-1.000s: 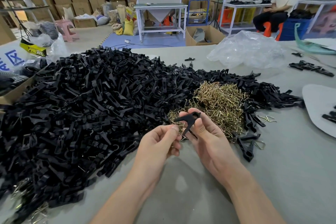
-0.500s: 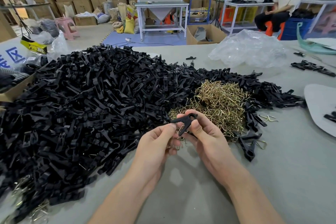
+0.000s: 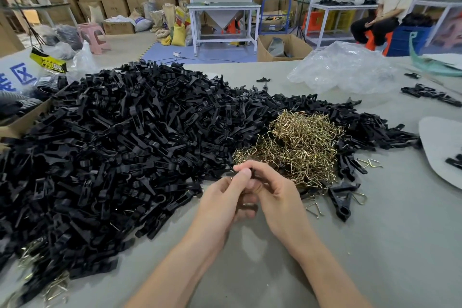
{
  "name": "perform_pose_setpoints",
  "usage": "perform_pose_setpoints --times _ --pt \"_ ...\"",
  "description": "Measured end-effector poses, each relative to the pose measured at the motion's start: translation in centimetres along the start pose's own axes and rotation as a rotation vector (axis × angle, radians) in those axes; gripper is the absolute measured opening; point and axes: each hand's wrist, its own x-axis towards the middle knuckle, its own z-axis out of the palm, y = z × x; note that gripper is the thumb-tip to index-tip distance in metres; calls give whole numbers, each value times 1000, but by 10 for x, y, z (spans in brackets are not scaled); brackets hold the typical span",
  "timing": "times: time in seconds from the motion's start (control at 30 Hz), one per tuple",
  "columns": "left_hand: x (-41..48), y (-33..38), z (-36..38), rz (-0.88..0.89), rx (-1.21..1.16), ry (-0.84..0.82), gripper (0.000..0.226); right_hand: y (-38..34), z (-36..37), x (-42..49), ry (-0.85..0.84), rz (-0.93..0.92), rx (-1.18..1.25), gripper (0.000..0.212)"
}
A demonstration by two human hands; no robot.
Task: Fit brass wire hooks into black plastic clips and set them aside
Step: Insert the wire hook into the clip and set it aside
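Black plastic clip [image 3: 255,175], upright earlier, now sits mostly hidden, pinched between left hand [image 3: 223,199] and right hand [image 3: 278,195]; fitting apparently underway.

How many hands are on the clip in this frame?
2. The left hand pinches the black clip from the left, thumb on top; the right hand curls round it from the right. Most of it is hidden in the grip.

Matt black plastic clips [image 3: 120,147], shiny brass hooks [image 3: 297,142]
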Motion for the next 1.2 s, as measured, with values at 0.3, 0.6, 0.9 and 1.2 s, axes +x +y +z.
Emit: perform_pose_setpoints --times 0.3,0.6,0.9,1.2 --pt "0 10 -15 -45 -38 -277 33 2 4 -4 14 -51 -185 42" --pt "3 4 -18 -2 24 -292 34 1 2 -3 -34 -15 -120 39" --pt "0 8 -18 18 54 -232 36 -1 3 -4 -52 -49 -129 45" --pt "2 4 -15 14 -4 -217 24 3 4 -1 -43 -85 -166 48"
